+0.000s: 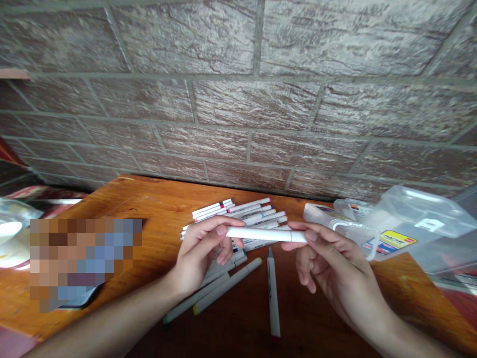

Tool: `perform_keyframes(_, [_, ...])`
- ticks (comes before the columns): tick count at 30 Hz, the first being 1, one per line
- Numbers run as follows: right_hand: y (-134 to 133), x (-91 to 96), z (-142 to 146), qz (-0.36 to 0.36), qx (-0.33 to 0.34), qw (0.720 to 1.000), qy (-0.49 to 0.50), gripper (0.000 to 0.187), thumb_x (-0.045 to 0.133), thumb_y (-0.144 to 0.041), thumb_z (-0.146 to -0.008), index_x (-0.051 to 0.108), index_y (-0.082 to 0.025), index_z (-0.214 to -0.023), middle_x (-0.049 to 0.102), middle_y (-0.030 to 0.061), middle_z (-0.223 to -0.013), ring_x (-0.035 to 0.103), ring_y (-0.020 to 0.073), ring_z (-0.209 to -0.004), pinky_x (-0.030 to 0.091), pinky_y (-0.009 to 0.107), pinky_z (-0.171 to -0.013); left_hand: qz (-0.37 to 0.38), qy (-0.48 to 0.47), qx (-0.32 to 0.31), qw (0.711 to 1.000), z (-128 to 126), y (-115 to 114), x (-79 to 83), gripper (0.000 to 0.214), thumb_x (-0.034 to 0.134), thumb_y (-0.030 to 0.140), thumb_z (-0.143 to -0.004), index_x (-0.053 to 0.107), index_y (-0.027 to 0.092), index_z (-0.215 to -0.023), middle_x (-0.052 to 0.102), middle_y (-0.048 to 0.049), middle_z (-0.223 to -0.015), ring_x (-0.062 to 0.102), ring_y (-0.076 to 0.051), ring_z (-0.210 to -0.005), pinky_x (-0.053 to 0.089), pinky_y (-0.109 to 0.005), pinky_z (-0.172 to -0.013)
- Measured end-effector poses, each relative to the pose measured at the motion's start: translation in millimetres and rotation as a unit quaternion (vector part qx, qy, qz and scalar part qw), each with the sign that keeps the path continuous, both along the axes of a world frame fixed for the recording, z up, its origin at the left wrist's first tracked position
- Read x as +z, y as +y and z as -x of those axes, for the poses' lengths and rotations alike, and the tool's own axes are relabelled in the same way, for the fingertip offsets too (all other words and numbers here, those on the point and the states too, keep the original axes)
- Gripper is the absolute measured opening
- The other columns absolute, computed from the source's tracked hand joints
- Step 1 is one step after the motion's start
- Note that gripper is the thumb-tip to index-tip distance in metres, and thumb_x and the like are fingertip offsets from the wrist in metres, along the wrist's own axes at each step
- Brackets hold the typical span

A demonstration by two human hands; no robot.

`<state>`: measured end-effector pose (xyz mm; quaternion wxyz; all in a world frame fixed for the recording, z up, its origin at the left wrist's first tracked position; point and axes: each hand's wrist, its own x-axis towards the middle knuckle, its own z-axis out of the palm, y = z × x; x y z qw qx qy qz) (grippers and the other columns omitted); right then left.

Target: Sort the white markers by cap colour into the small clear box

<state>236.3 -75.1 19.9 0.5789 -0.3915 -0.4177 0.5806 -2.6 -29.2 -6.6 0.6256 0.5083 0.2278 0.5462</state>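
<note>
Fingers (312,238) of both hands (201,251) (343,263) clamp a white marker (266,234); yellow label (399,238) seemingly reads "MARKER".

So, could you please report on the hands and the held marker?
Left hand, right hand gripping white marker at opposite ends. Marker roughly level. Loose markers on table, nothing visibly blocking.

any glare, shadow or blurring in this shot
In the head view, pale glare streaks the brick wall; the held marker shows bright white; the wooden table darkens toward the bottom; pixel blocks hide a patch at left.
</note>
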Motion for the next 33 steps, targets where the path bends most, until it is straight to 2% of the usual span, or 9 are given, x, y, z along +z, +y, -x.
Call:
perform_keyframes(24, [1.6,1.8,0.8,0.009,0.003,0.999,0.052,0.023,0.075,-0.036,-0.094,0.080,-0.020,-0.110,0.083,0.0120,-0.087,0.063,0.0138,-0.041,0.047,0.019,-0.034,0.000,-0.027,-0.020,0.999,0.1,1.3,0.5,0.030,0.061,0.030,-0.100,0.080,0.011,-0.115,0.078,-0.0127,-0.078,0.048,-0.009,-0.049,0.043,-0.022,-0.047])
perform_keyframes(33, [1.4,-0.8,0.4,-0.006,0.012,1.000,0.025,0.023,0.074,-0.038,-0.097,0.079,-0.022,-0.112,0.083,0.0095,-0.090,0.065,0.0122,-0.042,0.048,0.017,-0.035,-0.031,0.036,0.022,0.999,1.2,2.0,-6.1,0.029,0.055,0.031,-0.106,0.078,0.018,-0.119,0.077,-0.0074,-0.077,0.048,-0.007,-0.048,0.042,-0.020,-0.047])
